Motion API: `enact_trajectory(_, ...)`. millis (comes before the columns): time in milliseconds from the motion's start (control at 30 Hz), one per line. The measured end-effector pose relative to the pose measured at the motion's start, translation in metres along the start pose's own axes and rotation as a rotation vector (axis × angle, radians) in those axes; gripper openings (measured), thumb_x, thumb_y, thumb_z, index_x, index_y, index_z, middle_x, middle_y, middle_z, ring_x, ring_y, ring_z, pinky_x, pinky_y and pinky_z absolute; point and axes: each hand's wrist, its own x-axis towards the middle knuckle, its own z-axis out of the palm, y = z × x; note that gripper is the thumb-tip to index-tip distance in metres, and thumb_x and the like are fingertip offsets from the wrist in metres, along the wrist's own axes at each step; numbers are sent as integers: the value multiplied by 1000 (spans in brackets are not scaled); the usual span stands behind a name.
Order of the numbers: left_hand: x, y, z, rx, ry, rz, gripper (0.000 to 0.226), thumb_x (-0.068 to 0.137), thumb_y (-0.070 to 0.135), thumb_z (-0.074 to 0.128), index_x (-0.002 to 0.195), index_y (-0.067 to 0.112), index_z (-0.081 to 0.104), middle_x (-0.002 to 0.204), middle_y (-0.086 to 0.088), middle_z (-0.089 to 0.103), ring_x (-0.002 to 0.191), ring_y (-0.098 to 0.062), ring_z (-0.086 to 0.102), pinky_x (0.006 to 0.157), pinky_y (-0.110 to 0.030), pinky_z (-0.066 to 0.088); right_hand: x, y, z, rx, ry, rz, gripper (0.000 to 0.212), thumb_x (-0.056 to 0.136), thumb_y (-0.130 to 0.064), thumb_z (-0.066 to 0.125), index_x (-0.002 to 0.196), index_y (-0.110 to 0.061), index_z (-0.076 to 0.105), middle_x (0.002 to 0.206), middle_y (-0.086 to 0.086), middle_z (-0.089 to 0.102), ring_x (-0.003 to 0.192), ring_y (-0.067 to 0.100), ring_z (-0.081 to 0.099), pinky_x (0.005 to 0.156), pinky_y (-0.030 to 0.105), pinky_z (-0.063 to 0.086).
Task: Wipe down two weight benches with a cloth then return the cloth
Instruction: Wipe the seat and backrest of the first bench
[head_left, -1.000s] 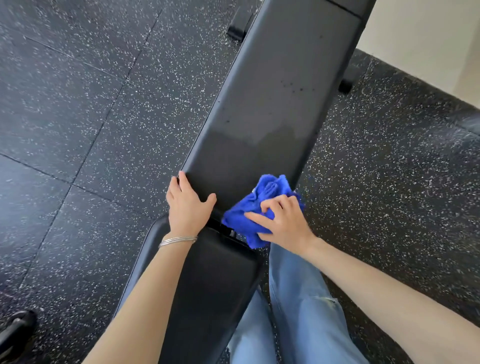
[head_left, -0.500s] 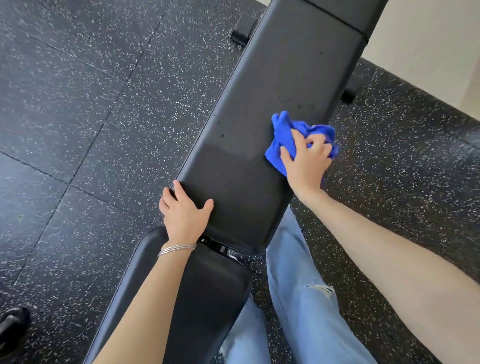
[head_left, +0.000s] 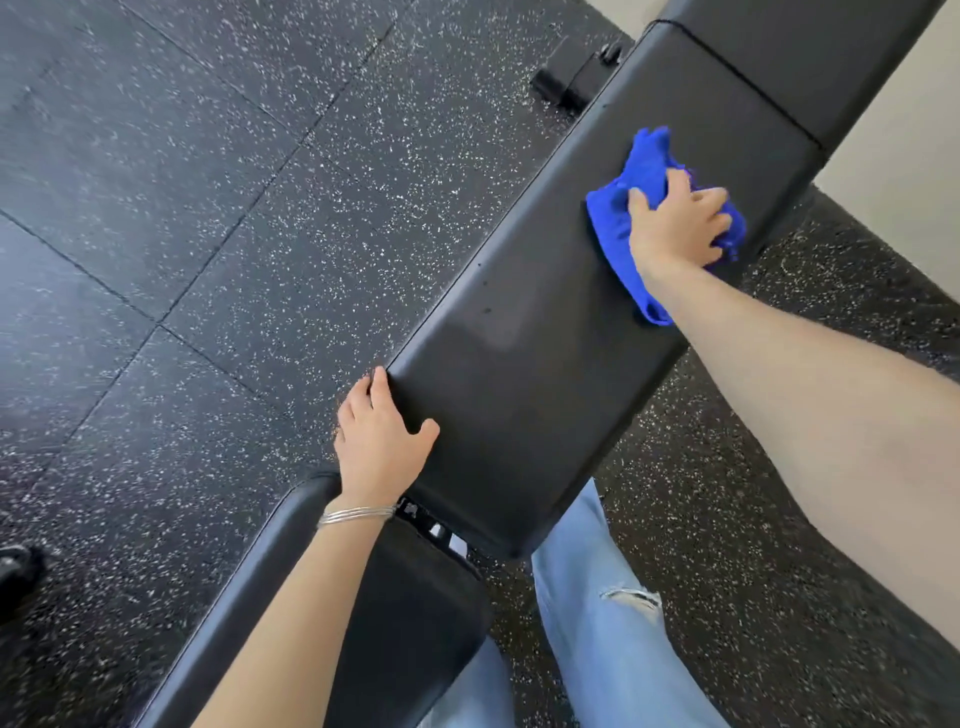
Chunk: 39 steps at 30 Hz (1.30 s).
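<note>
A black padded weight bench (head_left: 530, 364) runs diagonally from lower left to upper right. Its long back pad sits beyond a shorter seat pad (head_left: 415, 613), with a gap and metal hinge between them. My right hand (head_left: 675, 228) presses a crumpled blue cloth (head_left: 618, 228) flat on the far part of the back pad, fingers spread over it. My left hand (head_left: 376, 441) rests on the near left corner of the back pad, fingers curled over its edge, a thin silver bracelet on the wrist.
Black speckled rubber floor tiles (head_left: 208, 234) surround the bench. A bench foot with a small wheel (head_left: 571, 83) sticks out at the far left side. A pale wall (head_left: 904, 171) stands at the upper right. My leg in light blue jeans (head_left: 602, 623) is right of the seat.
My right hand has swept the blue cloth from the near end of the back pad up toward its far end. My left hand has stayed on the pad's near corner.
</note>
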Motion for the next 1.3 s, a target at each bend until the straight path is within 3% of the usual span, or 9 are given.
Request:
enact_trajectory(67,0,-3,-1,-13,-1,-2,82,80,31,64,147,13,19,150,-10,25,138,-31,22,107,-51,30,-15,-6,5,-56,-9,-93,45,88,-48,51,129,-28,47,129,11,41,116,35,38,89,46,37)
enact_trajectory(267,0,-3,-4,-58,-19,-24,83,77,27,66,146,15,22,149,-8,28,137,-29,25,108,-49,32,-140,12,28,-110,-89,-878,41,76,-41,64,114,-24,64,94,9,57,79,30,50,63,37,36)
enact_trajectory(433,3,0,-6,-82,-21,-74,82,78,29,66,146,16,22,149,-6,27,137,-28,24,107,-49,31,-102,-5,24,-100,-95,-1429,32,67,-34,63,97,-28,73,76,3,61,63,25,54,55,32,42)
enact_trajectory(533,5,4,-6,-78,-25,-97,81,78,32,66,145,15,24,148,-7,28,136,-29,25,107,-50,31,-44,-26,17,-143,-80,-1268,35,69,-33,63,102,-25,71,87,9,62,76,31,57,61,38,44)
enact_trajectory(700,7,6,-7,-90,-8,-105,78,79,28,65,145,14,26,147,-7,30,135,-29,27,107,-51,32,-15,-78,25,-111,2,-383,33,84,-42,54,112,-25,58,120,9,48,109,33,44,80,40,36)
enact_trajectory(933,9,4,-8,-274,55,-233,66,86,11,57,143,0,27,143,-24,37,134,-36,32,112,-40,21,-162,-47,34,-95,-275,-1039,27,62,-37,69,87,-25,68,84,4,58,76,28,53,64,35,39)
enact_trajectory(1100,10,-1,-8,-232,24,-220,62,86,13,56,142,2,31,142,-22,38,133,-35,33,112,-39,21,-104,-18,16,-76,-217,-1460,33,57,-37,69,88,-27,72,74,2,60,64,25,56,56,33,46)
enact_trajectory(1200,7,-1,-8,-210,6,-175,60,87,14,55,141,2,33,142,-20,39,133,-32,33,113,-37,20,-46,-3,5,-95,-97,-1202,34,66,-33,68,99,-24,71,84,10,61,74,31,58,60,40,47)
enact_trajectory(1300,6,-5,-10,-195,-12,-138,60,87,16,55,141,3,33,141,-16,42,132,-30,35,112,-35,22,-31,-12,9,-53,-17,-590,35,80,-37,57,113,-25,63,107,10,55,96,33,51,74,42,41)
